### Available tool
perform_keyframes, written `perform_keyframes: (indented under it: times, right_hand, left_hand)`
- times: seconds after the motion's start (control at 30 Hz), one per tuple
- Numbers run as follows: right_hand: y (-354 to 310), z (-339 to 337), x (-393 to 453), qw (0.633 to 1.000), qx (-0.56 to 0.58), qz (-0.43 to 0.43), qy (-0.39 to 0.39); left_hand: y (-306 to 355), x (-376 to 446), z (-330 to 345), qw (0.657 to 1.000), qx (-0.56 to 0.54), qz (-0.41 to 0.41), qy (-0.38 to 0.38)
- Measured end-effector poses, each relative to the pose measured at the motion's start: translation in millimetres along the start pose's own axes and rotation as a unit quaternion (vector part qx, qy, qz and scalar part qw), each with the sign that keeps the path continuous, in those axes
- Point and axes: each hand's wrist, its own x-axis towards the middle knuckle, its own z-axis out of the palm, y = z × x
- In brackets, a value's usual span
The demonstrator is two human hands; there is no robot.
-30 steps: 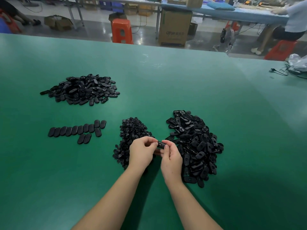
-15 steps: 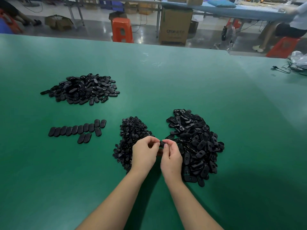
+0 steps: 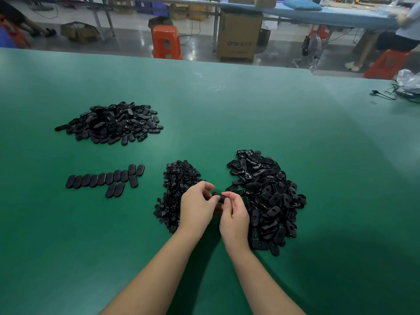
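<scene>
Table (image 3: 227, 110): green mat surface. It carries every heap and lies beneath the grip.
Right pile (image 3: 268, 196): black oval shells, loosely heaped just right of the grip. Its near edge is close against the right hand, and whether they touch cannot be told.
Far pile (image 3: 111, 122): similar black ovals, well apart from the grip, ahead and to its left.
Small pile (image 3: 177, 185): smaller black parts, just left of the grip and partly hidden behind the left hand.
Row (image 3: 102, 179): ovals laid side by side, with a few more set beside them, left of the grip beyond the small pile.
Left hand (image 3: 197, 208): fingers curled, with thumb and fingertips pinching the shell's left end.
Right hand (image 3: 234, 219): fingers curled, with thumb and forefinger pinching the shell's right end.
Shell (image 3: 218, 197): one black oval, held clear of the table between the two hands, over the gap between the small pile and the right pile. The fingers hide most of it.
Handling (judged): light, stiff moulded plastic with a smooth, glossy skin that is likely to slip. It is not fragile, though thin rims may flex under hard pressure.
Hold (judged): fingertips on the two rounded ends or the long edges, leaving the middle free for fitting a part.
</scene>
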Motion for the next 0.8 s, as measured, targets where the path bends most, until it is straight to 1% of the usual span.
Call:
perform_keyframes:
  times: [0.1, 0.23, 0.4, 0.5, 0.8]
  right_hand:
    - [1, 0, 0, 1.000, 0.016, 0.006, 0.002]
    - [-1, 1, -1, 0.999, 0.032, 0.012, -0.001]
    - [-5, 1, -4, 0.999, 0.034, -0.021, -0.019]
    - [-5, -1, -2, 0.999, 0.026, -0.023, -0.017]
    - [-5, 0, -1, 1.000, 0.017, -0.020, -0.013]
  left_hand:
    - [-1, 4, -6, 0.999, 0.028, 0.013, -0.026]
    - [-2, 9, -12, 0.998, 0.001, -0.002, -0.071]
    - [-6, 9, -11, 0.995, -0.050, -0.017, -0.084]
    - [-7, 7, -7, 0.993, -0.073, -0.021, -0.091]
    - [-5, 6, -5, 0.994, -0.056, -0.018, -0.093]
